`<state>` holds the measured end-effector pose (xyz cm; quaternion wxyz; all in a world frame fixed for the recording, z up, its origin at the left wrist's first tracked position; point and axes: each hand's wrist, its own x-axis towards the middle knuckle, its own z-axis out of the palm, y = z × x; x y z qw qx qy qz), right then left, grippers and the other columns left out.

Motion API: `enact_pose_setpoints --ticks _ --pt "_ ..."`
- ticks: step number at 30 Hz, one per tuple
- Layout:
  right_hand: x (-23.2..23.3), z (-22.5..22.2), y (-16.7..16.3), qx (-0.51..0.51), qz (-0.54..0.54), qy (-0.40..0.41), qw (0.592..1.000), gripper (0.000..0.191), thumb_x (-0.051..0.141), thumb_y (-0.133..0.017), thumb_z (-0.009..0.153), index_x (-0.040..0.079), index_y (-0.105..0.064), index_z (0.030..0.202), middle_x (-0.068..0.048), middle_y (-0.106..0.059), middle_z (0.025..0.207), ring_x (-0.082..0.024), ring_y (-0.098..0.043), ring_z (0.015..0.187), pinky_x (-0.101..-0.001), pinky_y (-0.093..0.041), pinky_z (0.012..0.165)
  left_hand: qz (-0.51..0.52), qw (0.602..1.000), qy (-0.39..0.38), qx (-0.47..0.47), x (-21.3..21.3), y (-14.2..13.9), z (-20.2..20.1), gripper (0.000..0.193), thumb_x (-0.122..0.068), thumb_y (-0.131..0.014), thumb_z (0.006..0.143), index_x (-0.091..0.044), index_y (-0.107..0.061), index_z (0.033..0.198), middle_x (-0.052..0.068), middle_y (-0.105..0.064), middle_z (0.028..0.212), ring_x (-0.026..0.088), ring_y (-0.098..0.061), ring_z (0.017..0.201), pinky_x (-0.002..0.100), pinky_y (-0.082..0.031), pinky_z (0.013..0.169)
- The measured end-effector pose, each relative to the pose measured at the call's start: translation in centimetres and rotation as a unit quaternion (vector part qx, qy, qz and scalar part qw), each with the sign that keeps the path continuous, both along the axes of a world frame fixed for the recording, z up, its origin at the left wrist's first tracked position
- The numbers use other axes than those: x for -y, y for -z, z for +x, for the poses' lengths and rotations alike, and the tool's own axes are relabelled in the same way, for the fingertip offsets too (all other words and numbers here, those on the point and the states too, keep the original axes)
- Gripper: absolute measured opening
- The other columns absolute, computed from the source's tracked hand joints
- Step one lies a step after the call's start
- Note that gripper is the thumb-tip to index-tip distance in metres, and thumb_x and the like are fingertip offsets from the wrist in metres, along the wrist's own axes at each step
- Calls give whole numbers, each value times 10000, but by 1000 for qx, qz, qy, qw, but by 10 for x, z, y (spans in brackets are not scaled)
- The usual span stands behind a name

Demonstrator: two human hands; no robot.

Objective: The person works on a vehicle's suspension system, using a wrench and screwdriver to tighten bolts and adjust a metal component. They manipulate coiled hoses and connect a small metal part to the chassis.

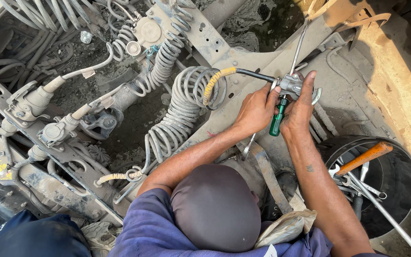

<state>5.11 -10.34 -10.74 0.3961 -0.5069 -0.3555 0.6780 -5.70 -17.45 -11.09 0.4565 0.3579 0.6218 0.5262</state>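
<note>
Between both hands (255,112), hose coupling (291,85) partly hidden; screwdriver (278,119) tip unseen

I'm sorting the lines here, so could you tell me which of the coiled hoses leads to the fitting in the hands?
The grey coiled hose with the yellow spring guard at its end. It runs to the metal coupling; the other coils sit further up-left.

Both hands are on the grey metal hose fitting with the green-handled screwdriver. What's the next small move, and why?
Probably keep the left hand steadying the grey metal hose fitting while the right hand turns the green-handled screwdriver: its handle hangs just under the fitting, between both hands, and the fitting sits unsupported at the hose end.
</note>
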Motion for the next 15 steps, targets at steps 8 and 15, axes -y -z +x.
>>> enact_pose_setpoints --ticks 8,15 --pt "4 5 12 -48 1 26 999 347 314 -686 971 61 -635 1202 -35 -662 1037 -138 -652 987 -315 -571 900 -87 961 49 -256 -5 -23 -4 484 -395 -435 1078 5 -689 980 227 -714 766 446 -714 743 579 -539 689" --pt "3 3 -5 35 -70 11 997 364 413 -561 921 128 -609 1141 -60 -645 906 -159 -594 702 -339 -470 543 -105 977 44 -182 33 -30 -8 455 -392 -523 1003 54 -591 1064 241 -720 738 460 -694 678 588 -525 657"
